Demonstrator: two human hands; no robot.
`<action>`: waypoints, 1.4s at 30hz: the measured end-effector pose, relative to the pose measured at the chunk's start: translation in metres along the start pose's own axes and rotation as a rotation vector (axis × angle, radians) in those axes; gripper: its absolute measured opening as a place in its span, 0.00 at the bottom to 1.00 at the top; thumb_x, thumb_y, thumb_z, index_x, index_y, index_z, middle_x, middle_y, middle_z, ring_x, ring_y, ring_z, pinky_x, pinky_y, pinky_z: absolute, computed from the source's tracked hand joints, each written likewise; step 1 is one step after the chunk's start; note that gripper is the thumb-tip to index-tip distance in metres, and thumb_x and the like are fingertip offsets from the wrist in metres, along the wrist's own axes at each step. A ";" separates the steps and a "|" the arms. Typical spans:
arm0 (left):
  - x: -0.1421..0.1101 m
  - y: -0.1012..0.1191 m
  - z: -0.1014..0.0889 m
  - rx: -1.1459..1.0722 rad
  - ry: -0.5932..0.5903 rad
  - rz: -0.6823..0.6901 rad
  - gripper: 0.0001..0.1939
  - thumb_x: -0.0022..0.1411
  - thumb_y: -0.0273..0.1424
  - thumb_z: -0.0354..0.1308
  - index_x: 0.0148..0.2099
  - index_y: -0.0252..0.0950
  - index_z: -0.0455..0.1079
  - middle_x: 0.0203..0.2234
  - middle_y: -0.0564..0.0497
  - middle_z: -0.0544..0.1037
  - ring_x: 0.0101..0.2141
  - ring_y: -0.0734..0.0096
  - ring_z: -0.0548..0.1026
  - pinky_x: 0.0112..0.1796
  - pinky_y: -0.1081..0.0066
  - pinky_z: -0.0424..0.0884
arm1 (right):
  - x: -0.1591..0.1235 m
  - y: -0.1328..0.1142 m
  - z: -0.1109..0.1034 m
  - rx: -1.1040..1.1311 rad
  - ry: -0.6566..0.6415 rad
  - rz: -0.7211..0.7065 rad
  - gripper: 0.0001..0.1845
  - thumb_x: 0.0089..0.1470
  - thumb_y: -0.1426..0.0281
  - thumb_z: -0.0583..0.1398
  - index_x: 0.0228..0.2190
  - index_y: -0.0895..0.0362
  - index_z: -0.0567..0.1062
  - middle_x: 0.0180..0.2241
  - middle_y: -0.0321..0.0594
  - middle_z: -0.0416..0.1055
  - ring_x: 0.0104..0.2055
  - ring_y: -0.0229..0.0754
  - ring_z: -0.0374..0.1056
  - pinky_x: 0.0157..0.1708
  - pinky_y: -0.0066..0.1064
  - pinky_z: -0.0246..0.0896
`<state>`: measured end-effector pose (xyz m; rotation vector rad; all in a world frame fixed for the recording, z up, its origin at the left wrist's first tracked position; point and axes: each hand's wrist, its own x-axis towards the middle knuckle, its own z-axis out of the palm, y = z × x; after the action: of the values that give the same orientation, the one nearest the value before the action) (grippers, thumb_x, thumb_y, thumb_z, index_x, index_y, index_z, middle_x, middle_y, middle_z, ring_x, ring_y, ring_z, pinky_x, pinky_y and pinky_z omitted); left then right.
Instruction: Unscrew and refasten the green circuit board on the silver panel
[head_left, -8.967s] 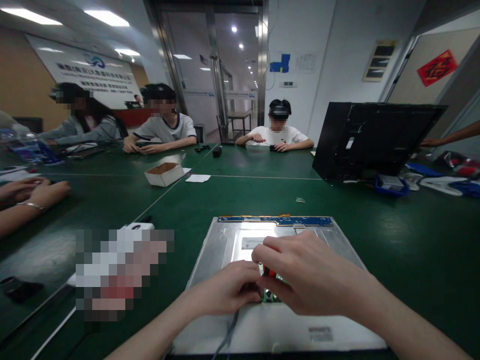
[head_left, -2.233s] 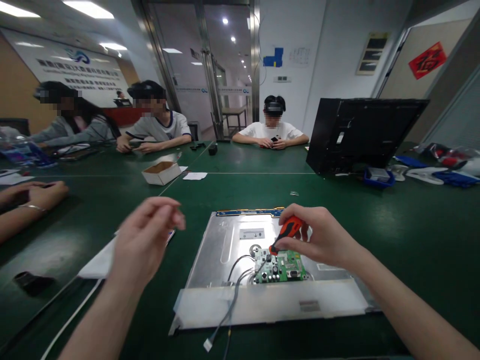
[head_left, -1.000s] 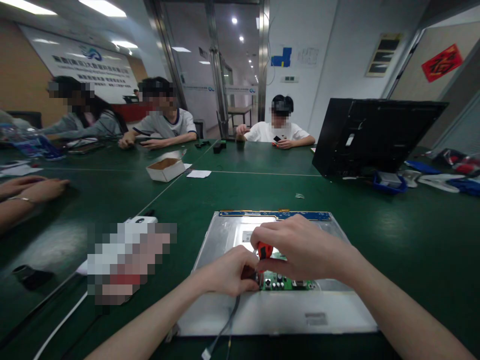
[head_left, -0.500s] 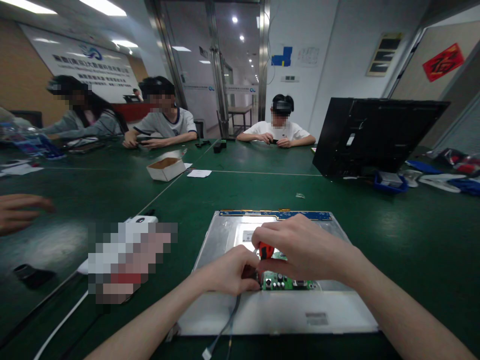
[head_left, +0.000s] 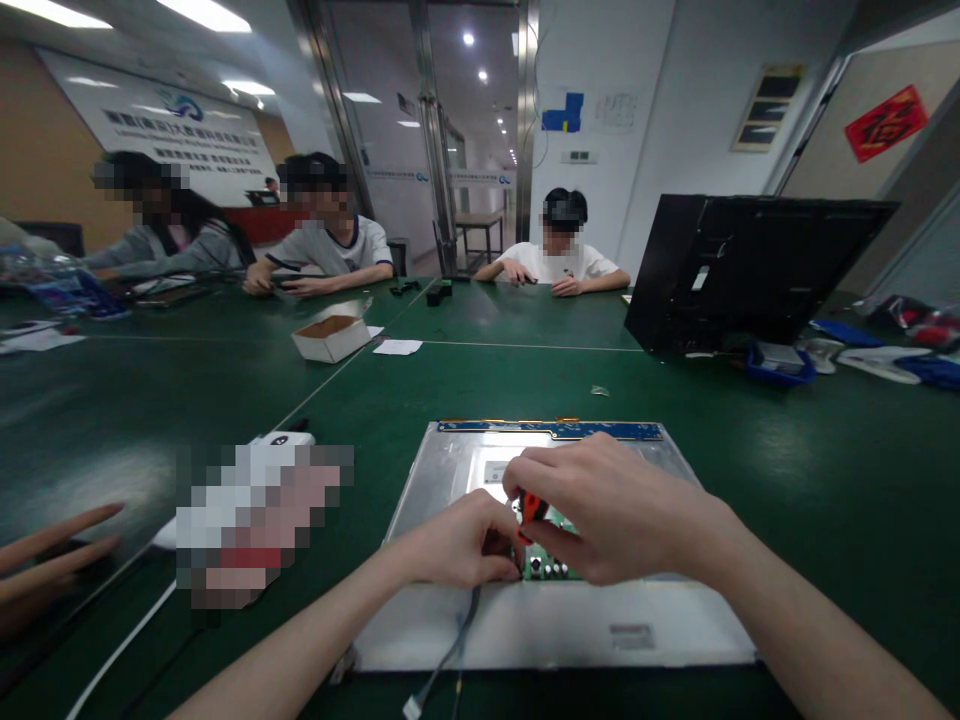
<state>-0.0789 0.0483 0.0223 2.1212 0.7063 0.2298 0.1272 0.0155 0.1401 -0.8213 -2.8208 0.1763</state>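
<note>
A flat silver display panel (head_left: 555,630) lies on the green table in front of me, with a green circuit board (head_left: 556,568) on its back. My right hand (head_left: 611,505) is closed around the red-and-black handle of a screwdriver (head_left: 533,506) over the board; its tip is hidden by my fingers. At the board's left edge my left hand (head_left: 472,540) is closed in a pinch. What sits between those fingertips is hidden. A thin cable (head_left: 463,632) with a white connector runs down from beneath my left hand. A narrow blue board (head_left: 622,432) lines the panel's far edge.
On the left, beside a blurred-out white and pink object (head_left: 262,520), another person's hand (head_left: 64,560) reaches in over a dark item. Farther back stand an open white box (head_left: 330,342) and a large black monitor (head_left: 750,270). Several people sit around the table.
My right hand has turned slightly and dropped over the board, tilting the screwdriver handle. My left hand stays put. The other person's hand at left has moved down toward the dark item.
</note>
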 end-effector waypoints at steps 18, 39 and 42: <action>-0.001 0.001 -0.002 -0.017 -0.018 0.008 0.03 0.55 0.28 0.62 0.32 0.33 0.75 0.22 0.54 0.71 0.23 0.74 0.66 0.23 0.76 0.59 | 0.001 -0.001 0.000 -0.012 0.002 0.024 0.03 0.57 0.70 0.57 0.32 0.56 0.66 0.30 0.35 0.71 0.26 0.35 0.60 0.22 0.29 0.41; 0.000 0.002 -0.001 0.009 0.008 0.014 0.03 0.53 0.25 0.62 0.28 0.33 0.72 0.20 0.56 0.67 0.22 0.75 0.64 0.22 0.76 0.57 | 0.001 -0.001 -0.001 -0.012 -0.025 0.039 0.04 0.57 0.68 0.57 0.34 0.56 0.67 0.31 0.36 0.73 0.28 0.36 0.63 0.23 0.29 0.42; 0.000 0.002 -0.002 0.027 0.020 -0.002 0.04 0.53 0.26 0.63 0.27 0.33 0.71 0.20 0.56 0.67 0.22 0.74 0.64 0.23 0.75 0.58 | 0.000 0.001 -0.001 0.000 -0.034 0.027 0.05 0.58 0.67 0.57 0.33 0.56 0.67 0.31 0.36 0.73 0.28 0.36 0.63 0.24 0.29 0.42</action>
<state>-0.0786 0.0487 0.0247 2.1462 0.7262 0.2417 0.1275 0.0162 0.1411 -0.8649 -2.8422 0.1968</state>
